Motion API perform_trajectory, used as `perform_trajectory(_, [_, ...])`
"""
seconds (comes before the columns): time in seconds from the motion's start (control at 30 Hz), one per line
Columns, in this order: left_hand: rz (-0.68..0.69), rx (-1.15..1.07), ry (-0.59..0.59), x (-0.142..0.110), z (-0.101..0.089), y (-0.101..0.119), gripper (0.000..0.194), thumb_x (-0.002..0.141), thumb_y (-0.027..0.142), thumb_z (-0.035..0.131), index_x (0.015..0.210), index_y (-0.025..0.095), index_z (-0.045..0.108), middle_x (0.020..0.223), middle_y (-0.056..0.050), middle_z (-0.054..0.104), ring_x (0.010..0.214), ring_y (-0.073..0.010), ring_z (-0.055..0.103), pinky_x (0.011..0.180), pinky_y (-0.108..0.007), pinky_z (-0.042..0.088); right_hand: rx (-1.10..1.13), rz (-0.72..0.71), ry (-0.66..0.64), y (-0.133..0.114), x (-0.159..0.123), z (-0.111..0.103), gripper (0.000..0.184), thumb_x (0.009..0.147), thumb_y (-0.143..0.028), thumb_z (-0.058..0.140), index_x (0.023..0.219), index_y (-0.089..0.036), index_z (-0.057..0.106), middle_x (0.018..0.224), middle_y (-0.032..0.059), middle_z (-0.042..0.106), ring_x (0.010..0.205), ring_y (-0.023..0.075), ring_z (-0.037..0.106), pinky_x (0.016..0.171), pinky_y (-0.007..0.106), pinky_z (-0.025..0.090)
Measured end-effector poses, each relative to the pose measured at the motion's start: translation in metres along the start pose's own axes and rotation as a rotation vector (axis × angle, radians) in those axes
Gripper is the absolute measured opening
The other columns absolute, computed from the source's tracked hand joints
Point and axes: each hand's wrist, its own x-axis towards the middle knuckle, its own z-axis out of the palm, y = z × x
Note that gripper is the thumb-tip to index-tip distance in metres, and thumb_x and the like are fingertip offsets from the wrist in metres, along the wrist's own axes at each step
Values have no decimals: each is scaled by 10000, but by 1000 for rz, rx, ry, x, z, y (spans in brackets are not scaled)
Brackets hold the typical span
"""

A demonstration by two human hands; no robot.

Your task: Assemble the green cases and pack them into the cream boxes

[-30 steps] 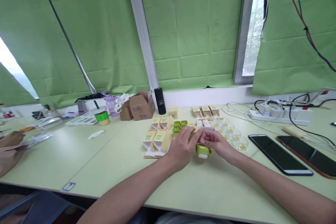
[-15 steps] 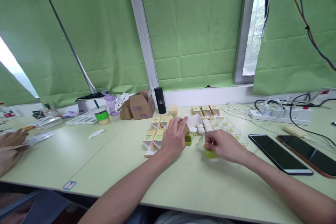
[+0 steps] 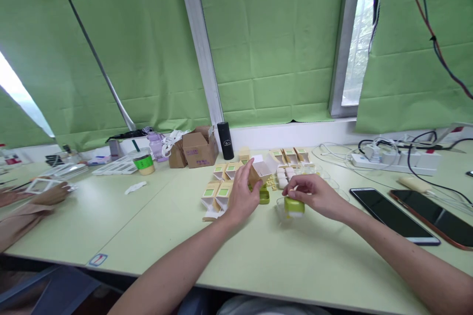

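Note:
My left hand has its thumb and fingers around a small cardboard box with its white flaps standing up. Just behind the thumb lies a green plastic piece. Pinched from above in my right hand is a small green block-shaped piece with a white underside, held low over the table. Close by its left side is a clear plastic cup, partly hidden. White rounded pieces and little yellow pieces lie between the hands.
Several small boxes with green labels stand left of my hands, more behind. Two phones lie at right before a power strip. A drink cup, a carton and a co-worker's hands are leftward.
My right hand has lifted the green piece slightly, and the clear cup now shows beside it. My left fingers have opened somewhat around the box. The co-worker's hands have moved right, with a white frame.

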Motion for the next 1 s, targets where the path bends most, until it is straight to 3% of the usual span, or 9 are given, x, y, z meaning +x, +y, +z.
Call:
perform_trajectory(0.13, [-131,-378,-6,2,5,1,649,973,260,613,1575,284,372,1492,-142,533,1372,-271,529,1010,-421,565,-21,-66,88,6,4,3,226,949,-439,629,955,-244,743,1017,64,790,941,248,722,821,375,551])
perform_trajectory(0.3, [-250,-626,3,6,7,-3,649,938,338,685,1524,250,419,1412,-134,628,1326,-260,589,1077,-411,511,-136,-96,52,21,4,8,208,972,-390,599,993,-255,756,961,48,796,905,244,722,821,380,540])
perform_trajectory(0.47, [-416,-857,5,7,8,-8,687,821,409,814,1413,239,509,1315,-110,683,1173,-262,675,908,-355,584,-154,-103,8,26,5,8,209,974,-380,591,983,-264,765,980,47,800,899,245,721,821,380,537])
perform_trajectory(0.63, [-443,-970,-9,7,11,-8,559,782,390,841,1262,210,617,1234,-97,724,1141,-266,693,898,-364,597,-132,-107,-9,27,4,9,210,959,-397,618,979,-268,783,965,46,806,892,249,723,812,377,543])
perform_trajectory(0.8, [-463,-1045,-57,6,12,-5,452,833,352,781,1239,202,653,1255,-109,731,1156,-282,700,916,-431,607,-152,-101,-15,26,2,9,187,934,-359,644,1021,-269,783,1046,50,806,962,262,726,864,397,552])
perform_trajectory(1.0, [-491,-1095,-134,3,11,-3,397,893,348,718,1259,213,643,1274,-118,729,1083,-289,736,816,-465,645,-131,-96,128,20,2,10,210,951,-379,614,1064,-266,752,1077,55,785,937,243,705,871,404,553])
